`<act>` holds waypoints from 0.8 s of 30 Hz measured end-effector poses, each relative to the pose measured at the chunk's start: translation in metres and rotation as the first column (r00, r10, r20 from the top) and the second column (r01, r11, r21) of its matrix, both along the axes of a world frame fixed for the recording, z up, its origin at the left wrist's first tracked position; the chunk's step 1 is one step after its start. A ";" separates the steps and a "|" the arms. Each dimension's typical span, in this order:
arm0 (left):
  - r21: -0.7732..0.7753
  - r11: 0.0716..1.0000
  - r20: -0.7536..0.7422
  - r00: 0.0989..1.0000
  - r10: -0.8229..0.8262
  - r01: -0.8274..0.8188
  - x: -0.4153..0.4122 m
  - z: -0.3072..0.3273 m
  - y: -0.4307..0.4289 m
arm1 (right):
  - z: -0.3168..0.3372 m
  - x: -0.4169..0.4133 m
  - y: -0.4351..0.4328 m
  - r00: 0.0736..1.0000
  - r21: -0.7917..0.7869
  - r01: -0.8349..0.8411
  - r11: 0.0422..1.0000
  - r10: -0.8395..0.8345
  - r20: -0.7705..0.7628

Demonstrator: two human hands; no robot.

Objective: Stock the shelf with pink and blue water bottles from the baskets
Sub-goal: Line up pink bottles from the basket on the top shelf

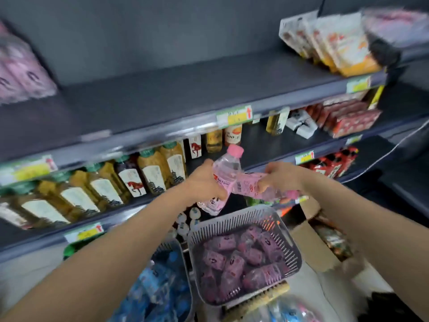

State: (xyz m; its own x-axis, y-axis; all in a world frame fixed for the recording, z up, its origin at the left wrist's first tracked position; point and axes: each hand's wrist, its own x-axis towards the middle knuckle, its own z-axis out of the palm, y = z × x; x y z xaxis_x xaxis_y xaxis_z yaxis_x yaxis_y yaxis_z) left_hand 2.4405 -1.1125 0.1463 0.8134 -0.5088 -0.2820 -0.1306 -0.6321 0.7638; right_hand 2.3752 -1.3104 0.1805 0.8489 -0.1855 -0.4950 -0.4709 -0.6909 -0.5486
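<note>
**Two pink bottles in hand above the basket, bare shelf overhead**

Two clear plastic water bottles with pink labels and pink caps are held just above the far rim of the grey slatted plastic basket (pixel 232 220), which is filled with more of the same. The first pink bottle (pixel 226 169) is taken round its middle by the left hand (pixel 204 182), with the cap tilted up and away and the grip wrapped tight over the label. The second pink bottle (pixel 248 184) lies nearly level in the right hand (pixel 282 176), with the fingers curled round its body and the cap pointing right. The two bottles appear to touch. A heap of blue water bottles (pixel 157 287) lies just left of the basket. High above the basket, the dark grey upper shelf (pixel 185 96) is bare along its middle.

The step in hand is judged to be the lift to that shelf. The level bottle should be turned upright before it is set down. Each bottle is best stood on its base, well back from the lip, and released one at a time so that neither is toppled.
</note>
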 end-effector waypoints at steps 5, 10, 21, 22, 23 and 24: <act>-0.128 0.992 0.146 0.989 -0.001 0.020 -0.004 0.094 0.043 | 0.098 0.007 0.032 0.986 -0.043 -0.135 0.990 0.139 0.091; -0.228 0.965 0.313 0.928 0.201 -0.132 0.007 0.159 0.104 | 0.169 0.027 0.075 0.928 -0.103 -0.196 0.975 0.218 0.303; -0.373 0.789 0.230 0.776 0.588 -0.487 0.065 0.170 0.225 | 0.217 0.107 0.212 0.782 -0.643 -0.309 0.701 0.572 0.248; -0.389 0.777 0.220 0.769 0.601 -0.495 0.072 0.165 0.232 | 0.216 0.114 0.224 0.759 -0.715 -0.309 0.626 0.616 0.211; -0.401 0.768 0.212 0.765 0.608 -0.499 0.077 0.161 0.238 | 0.213 0.121 0.235 0.731 -0.778 -0.310 0.546 0.660 0.172; -0.410 0.763 0.213 0.761 0.613 -0.500 0.085 0.157 0.243 | 0.210 0.128 0.245 0.702 -0.826 -0.310 0.470 0.699 0.134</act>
